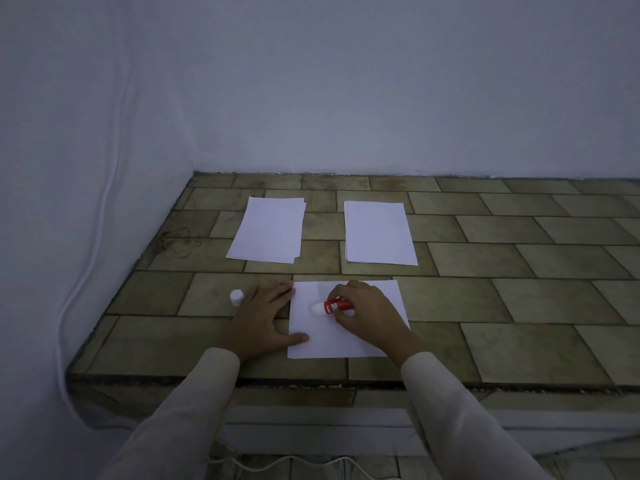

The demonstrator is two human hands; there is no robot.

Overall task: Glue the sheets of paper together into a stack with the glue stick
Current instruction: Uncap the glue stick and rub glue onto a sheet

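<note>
On the tiled counter (485, 306), the left hand (259, 320) lies flat, fingers spread, pressing the left edge of the near sheet (346, 341). The right hand (367, 313) grips the red glue stick (334, 305), tip on that sheet. The white cap (236, 297) stands just left. Beyond, left pile (268, 232) and right pile (379, 233) lie apart; then pale walls (346, 98), with a cable (104, 209) trailing down on the left.
</note>
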